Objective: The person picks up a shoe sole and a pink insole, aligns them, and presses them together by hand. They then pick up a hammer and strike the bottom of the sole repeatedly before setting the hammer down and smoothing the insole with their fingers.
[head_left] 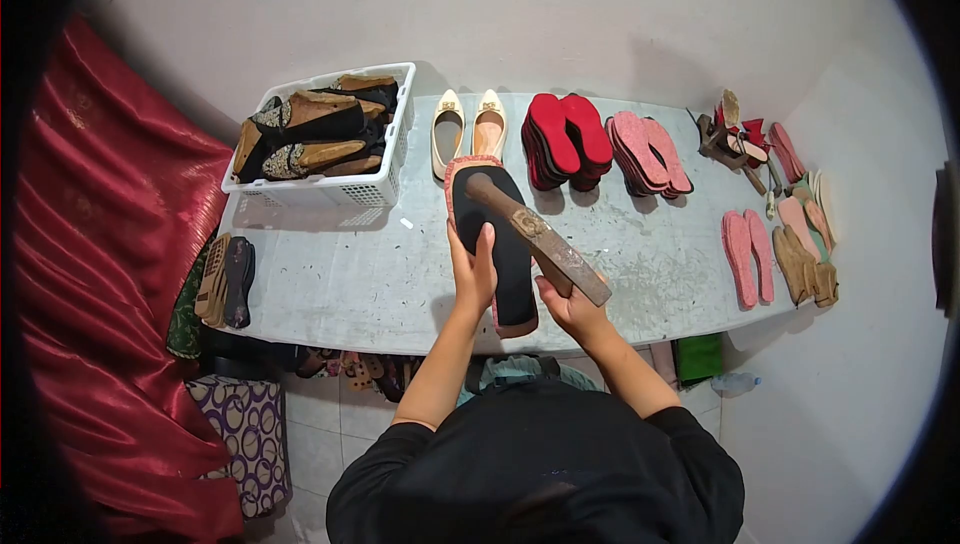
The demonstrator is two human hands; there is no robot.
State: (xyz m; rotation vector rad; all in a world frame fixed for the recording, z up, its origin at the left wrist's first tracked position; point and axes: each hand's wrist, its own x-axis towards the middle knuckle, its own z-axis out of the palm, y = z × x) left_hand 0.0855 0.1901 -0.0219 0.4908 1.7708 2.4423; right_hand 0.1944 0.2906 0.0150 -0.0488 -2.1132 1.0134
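Note:
My left hand holds a shoe sole up, the thumb lying along its edge. The sole is black with a pinkish-red rim, and its toe points away from me. A worn metal hammer is in my right hand, fingers wrapped round its handle. The hammer's round face overlaps the toe end of the sole in this view. Just beyond the toe stands a pair of cream pointed flats with small bows.
A white basket of black embroidered shoes stands at the back left of the table. Red insoles and pink insoles are stacked at the back. Tools and more sole pieces lie right. A red curtain hangs left.

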